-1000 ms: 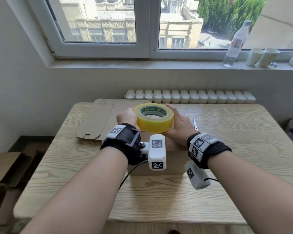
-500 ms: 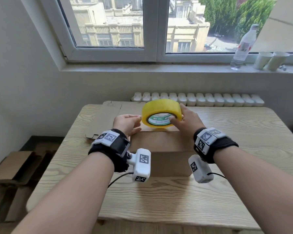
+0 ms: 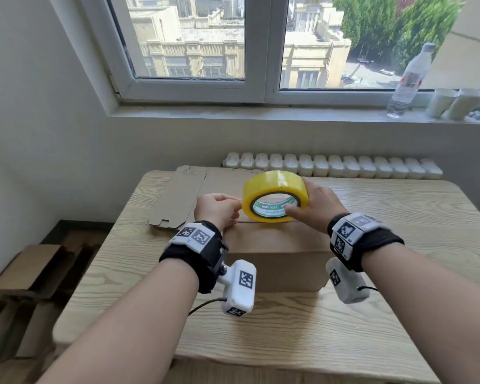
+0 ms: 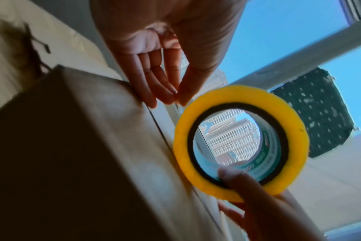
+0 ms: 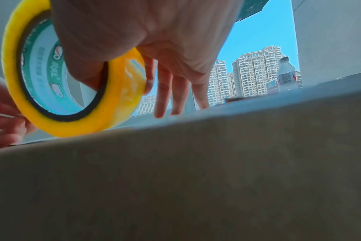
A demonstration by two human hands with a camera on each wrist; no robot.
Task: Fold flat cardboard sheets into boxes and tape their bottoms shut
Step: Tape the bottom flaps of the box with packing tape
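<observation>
A yellow tape roll [image 3: 275,195] stands on edge on top of the folded brown cardboard box [image 3: 275,253] in the middle of the table. My right hand [image 3: 298,195] grips the roll with the thumb inside the green core and the forefinger on the outer face [image 5: 119,84]. Its other fingers reach down to the box top. My left hand [image 3: 237,203] is just left of the roll. Its thumb and fingertips [image 4: 171,96] pinch together at the roll's rim, on the tape end as far as I can tell; the clear tape itself does not show.
Flat cardboard sheets [image 3: 183,198] lie at the back left of the wooden table [image 3: 399,314]. On the windowsill at right stand a plastic bottle [image 3: 408,81] and paper cups [image 3: 455,103]. More cardboard [image 3: 25,270] lies on the floor at left.
The roll went from lying flat on the box, held on both sides, to standing on edge. My left hand let go of its side and now pinches at its left rim.
</observation>
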